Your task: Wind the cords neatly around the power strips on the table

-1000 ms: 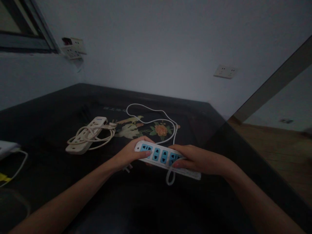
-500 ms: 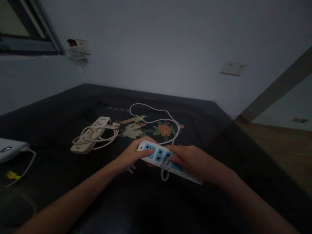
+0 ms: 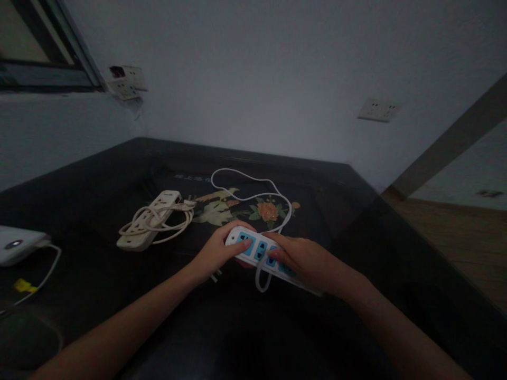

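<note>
A white power strip (image 3: 250, 258) with blue socket faces is held tilted above the dark table. My left hand (image 3: 222, 248) is closed around its left end, thumb lying on the sockets. My right hand (image 3: 304, 258) is closed over the middle and right part, its thumb pressing the white cord (image 3: 259, 277) against the top face. That cord makes a small loop hanging below the strip's near edge. Its longer run (image 3: 291, 208) curves across the table behind the strip. The prongs of a plug (image 3: 216, 275) show below my left hand; the plug's body is mostly hidden.
On the left lies another white power strip (image 3: 138, 241) with its cord coiled over it. A white device (image 3: 21, 243) with a cable sits at the far left. The dark table (image 3: 245, 150) has a flower print and meets the wall. Wall sockets (image 3: 378, 110) are behind.
My right hand has shifted slightly left along the strip, and the small cord loop has moved left with it. My left hand keeps its hold on the strip's end.
</note>
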Motion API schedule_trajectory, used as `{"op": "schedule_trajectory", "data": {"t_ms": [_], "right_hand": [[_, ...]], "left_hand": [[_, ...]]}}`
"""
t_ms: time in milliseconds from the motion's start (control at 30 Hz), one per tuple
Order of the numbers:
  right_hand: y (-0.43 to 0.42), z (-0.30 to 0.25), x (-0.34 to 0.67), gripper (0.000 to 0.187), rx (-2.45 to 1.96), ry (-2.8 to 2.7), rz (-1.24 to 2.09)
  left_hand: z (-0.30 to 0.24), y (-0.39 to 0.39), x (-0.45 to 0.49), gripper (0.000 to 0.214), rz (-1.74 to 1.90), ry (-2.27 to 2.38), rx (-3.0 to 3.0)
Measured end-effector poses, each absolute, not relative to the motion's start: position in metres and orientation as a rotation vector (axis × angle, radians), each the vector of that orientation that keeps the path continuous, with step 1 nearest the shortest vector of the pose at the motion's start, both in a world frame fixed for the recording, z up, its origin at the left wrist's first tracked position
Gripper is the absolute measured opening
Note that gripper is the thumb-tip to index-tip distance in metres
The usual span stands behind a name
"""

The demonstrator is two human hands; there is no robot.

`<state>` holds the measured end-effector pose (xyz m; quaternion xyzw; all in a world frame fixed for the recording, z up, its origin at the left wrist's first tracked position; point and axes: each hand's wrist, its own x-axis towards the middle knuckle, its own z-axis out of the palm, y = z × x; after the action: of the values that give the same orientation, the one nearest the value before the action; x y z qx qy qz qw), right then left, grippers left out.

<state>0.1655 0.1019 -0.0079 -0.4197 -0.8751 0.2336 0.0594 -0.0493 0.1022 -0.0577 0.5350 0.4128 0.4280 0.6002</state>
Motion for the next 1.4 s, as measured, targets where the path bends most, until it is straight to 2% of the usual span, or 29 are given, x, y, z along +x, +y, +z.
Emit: {"op": "schedule_trajectory", "data": {"t_ms": [167,233,333,400,533,633,800,1000,1400], "right_hand": [[0.097,-0.017,0.161,0.040,-1.433,-2.616,0.465],[0.097,-0.015,0.159,0.036,-1.478,-2.598,0.416],[0.095,-0.015,0.154,0.033,-1.526,-2.564,0.404],[0.094,-0.019,0.149,0.034,-1.553,-2.526,0.445],[0.095,-0.028,0.152,0.039,-1.411,-2.388,0.576],[0.099,-0.033,0.171,0.046,-1.307,-2.169,0.805],[0.104,-0.040,0.207,0.041,-1.272,-1.736,1.085],[0.097,-0.039,0.210,0.032,-1.259,-1.818,1.277],[0.090,-0.038,0.205,0.035,-1.118,-1.702,1.571]], "left_hand": [[-0.061,0.098,-0.042,0.038,1.087,0.995,1.115],[-0.064,0.095,-0.037,0.054,1.144,0.971,1.081],[-0.071,0.089,-0.031,0.090,1.212,0.885,1.099],[-0.074,0.087,-0.029,0.097,1.212,0.868,1.151],[-0.071,0.090,-0.032,0.082,1.233,0.937,1.178],[-0.067,0.094,-0.035,0.081,1.214,0.982,1.087],[-0.068,0.099,-0.036,0.080,1.224,1.025,0.979],[-0.071,0.100,-0.035,0.076,1.226,1.042,0.912],[-0.069,0.096,-0.034,0.071,1.160,0.996,0.885]]}}
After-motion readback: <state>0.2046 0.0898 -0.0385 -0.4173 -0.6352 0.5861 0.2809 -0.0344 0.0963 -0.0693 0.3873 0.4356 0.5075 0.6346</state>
